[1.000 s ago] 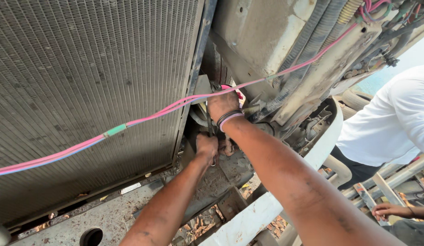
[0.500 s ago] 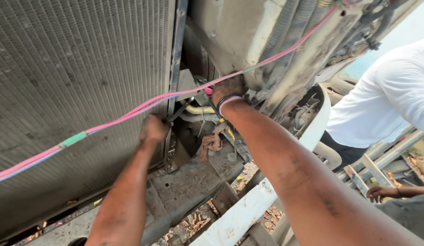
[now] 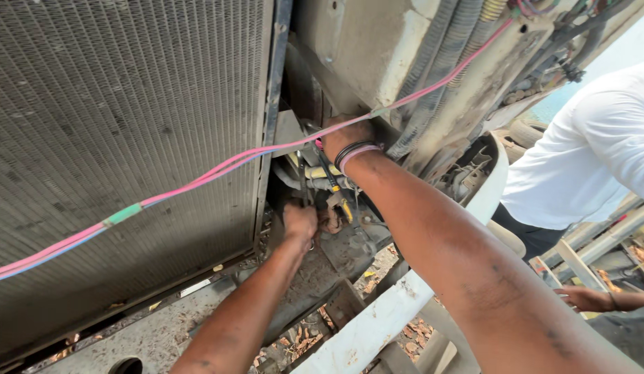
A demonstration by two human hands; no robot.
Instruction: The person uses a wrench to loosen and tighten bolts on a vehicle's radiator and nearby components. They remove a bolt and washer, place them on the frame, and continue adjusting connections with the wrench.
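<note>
My left hand is a closed fist low in the gap between the radiator and the vehicle body. It grips a thin dark tool that rises from it. My right hand, with bands on the wrist, reaches into the same gap higher up, behind the pink and blue wire. Its fingers are hidden, so its grip cannot be seen. A dark tool with a yellow tip hangs slanted below the right hand, next to a pale hose fitting.
Ribbed grey hoses run down the body panel at the upper right. A white bumper bar crosses below my arms, over dirt and dry leaves. Another person in a white shirt stands at the right, one hand on a metal frame.
My left hand has moved from the radiator's side edge to the right and down into the gap under my right hand. The right hand has stayed at the wire.
</note>
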